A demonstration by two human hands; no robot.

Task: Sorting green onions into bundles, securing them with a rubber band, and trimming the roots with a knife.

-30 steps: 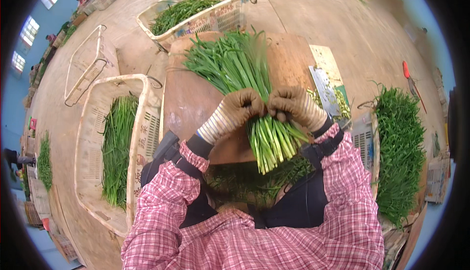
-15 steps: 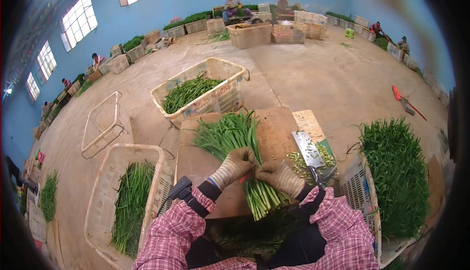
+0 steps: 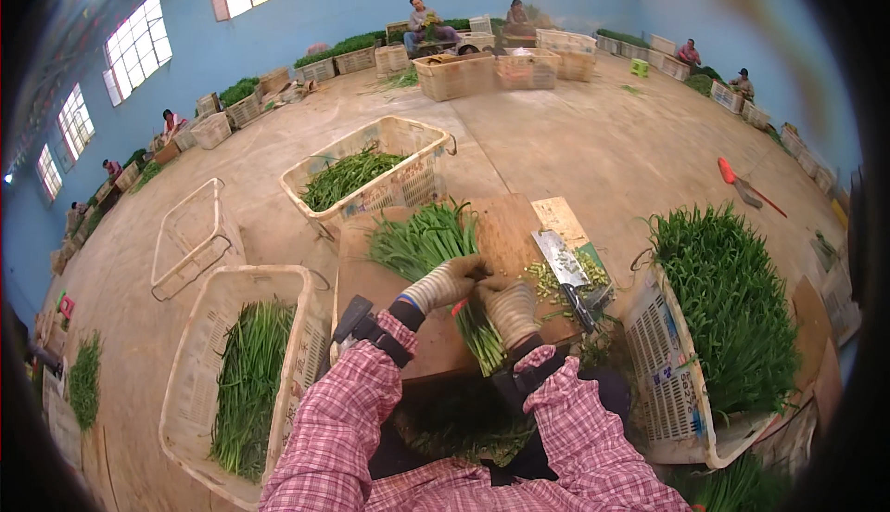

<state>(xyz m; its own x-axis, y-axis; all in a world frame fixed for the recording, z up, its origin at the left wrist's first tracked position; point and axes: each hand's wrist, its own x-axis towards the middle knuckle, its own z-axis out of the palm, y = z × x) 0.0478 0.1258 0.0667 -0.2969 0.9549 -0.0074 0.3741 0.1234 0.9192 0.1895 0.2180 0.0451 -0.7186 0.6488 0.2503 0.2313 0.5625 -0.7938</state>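
A bunch of green chives (image 3: 425,241) lies slantwise on the brown board (image 3: 508,224), leaves toward the far left and pale cut stems toward me. A red tie (image 3: 460,306) goes around its stems. My gloved left hand (image 3: 449,282) is closed over the bunch at the tie. Right beside it, my gloved right hand (image 3: 509,310) is closed too, knuckles upward. Both sets of fingertips meet at the tie, partly hidden by the gloves. A cleaver (image 3: 562,262) rests to the right of my hands, its dark handle toward me, among chopped stem ends (image 3: 545,280).
Crates stand around the board: a left crate (image 3: 301,326) with chives, a far crate (image 3: 436,141) with loose greens, and a right crate (image 3: 669,373) beside heaped greens (image 3: 728,308). An open crate frame (image 3: 219,224) stands farther left. Several people sit along the walls.
My right hand has turned more upright and come in closer to the left hand. The bunch's stem ends show less, and the whole view has shifted slightly.
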